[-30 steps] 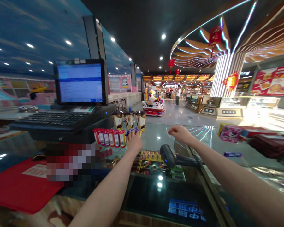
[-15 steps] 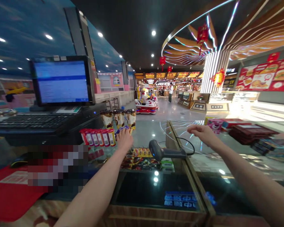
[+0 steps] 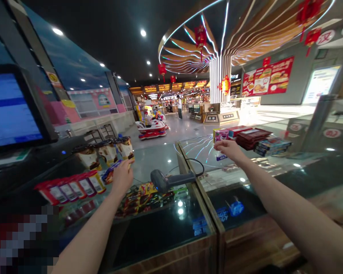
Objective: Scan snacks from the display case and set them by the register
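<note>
My left hand (image 3: 123,174) is closed at the end of a shiny blue packet (image 3: 108,172), its fingers curled round the packet's right end. Beside it stand brown-and-white cups (image 3: 107,152) and a row of red, purple and yellow packets (image 3: 74,187). Over the glass counter, my right hand (image 3: 228,149) has its fingers drawn together, with nothing visible in them. It is nearest to a pink box (image 3: 223,134), and a small purple item (image 3: 220,156) shows just below its fingertips. Between my hands lies a dark handheld scanner (image 3: 171,179).
A monitor (image 3: 13,108) stands at the left. Dark red packs (image 3: 253,137) and blue boxes (image 3: 273,146) lie at the right. Several small packs (image 3: 145,198) show under the glass. A metal-edged seam (image 3: 201,194) crosses the counter. A person (image 3: 179,106) stands far off.
The view has turned right, so the monitor and packets have shifted left. My left hand remains at the blue packet. My right hand is now closer to the pink box.
</note>
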Available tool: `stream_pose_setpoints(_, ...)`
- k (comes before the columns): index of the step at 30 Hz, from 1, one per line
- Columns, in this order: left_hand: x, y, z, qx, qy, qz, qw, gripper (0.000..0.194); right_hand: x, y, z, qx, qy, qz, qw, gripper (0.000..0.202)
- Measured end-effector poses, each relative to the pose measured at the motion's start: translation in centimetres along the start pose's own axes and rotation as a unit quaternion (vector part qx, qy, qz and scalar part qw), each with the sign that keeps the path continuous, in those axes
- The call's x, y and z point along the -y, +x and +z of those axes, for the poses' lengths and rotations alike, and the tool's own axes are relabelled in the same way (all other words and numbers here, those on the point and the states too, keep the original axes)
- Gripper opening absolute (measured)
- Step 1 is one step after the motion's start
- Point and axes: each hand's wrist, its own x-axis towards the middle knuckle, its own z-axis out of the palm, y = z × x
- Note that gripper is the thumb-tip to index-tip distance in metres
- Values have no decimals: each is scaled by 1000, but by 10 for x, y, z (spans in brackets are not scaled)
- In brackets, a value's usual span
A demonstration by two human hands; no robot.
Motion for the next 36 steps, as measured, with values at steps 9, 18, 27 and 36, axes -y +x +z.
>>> stream_pose_setpoints(9,-31,14,-19,49,-72,-15,996,43,-19,8,-11,-66,19,22,997,21)
stream_pose_setpoints(18,-107,49,-26,158,-106,85,978,42,-24,9,-19,-65,-140,-6,988,21)
stream_pose_setpoints(27,-215,51,-2,238,-114,196,945,37,-23,3,-22,-62,-279,29,958,23)
stream_pose_setpoints(36,-273,36,31,304,-70,205,928,40,-32,8,-29,-60,-306,54,948,28)
